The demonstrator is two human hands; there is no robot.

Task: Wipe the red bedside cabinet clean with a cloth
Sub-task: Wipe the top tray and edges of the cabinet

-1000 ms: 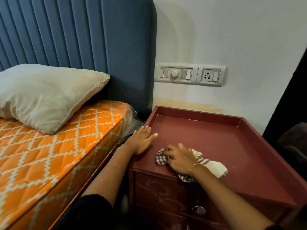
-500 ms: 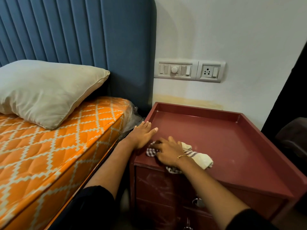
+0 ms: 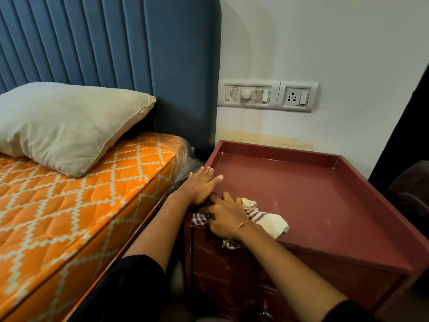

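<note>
Red laminate fills the right half of the scene: the bedside cabinet [image 3: 313, 205], its top rimmed by a low raised lip on three sides, stands against a pale wall just beside an orange patterned mattress [image 3: 76, 210] and a blue ribbed headboard [image 3: 104, 54]. A cream pillow [image 3: 67, 124] lies on the mattress, and a switch and socket panel [image 3: 267, 96] is fixed to the wall above the cabinet.

At the cabinet's front left corner, a person's right hand [image 3: 226, 217] presses down on a crumpled cloth [image 3: 267, 219], checked at one end and cream with stripes at the other, the fingers spread over it and loosely curled into the fabric. Part of the cloth spills over the front edge. The left hand [image 3: 200, 185] lies flat on the left rim, fingers straight and together, holding nothing and apparently bracing.

Judging by its folds, the cloth is soft, light and limp, likely to bunch or slide out unless pinned under the palm; a gathered wad held from above should serve best. The cabinet looks rigid and heavy, its smooth top easy to sweep, though dust may lodge along the lip's inner corners. Faint smears show on the drawer front [image 3: 232, 275] below.
</note>
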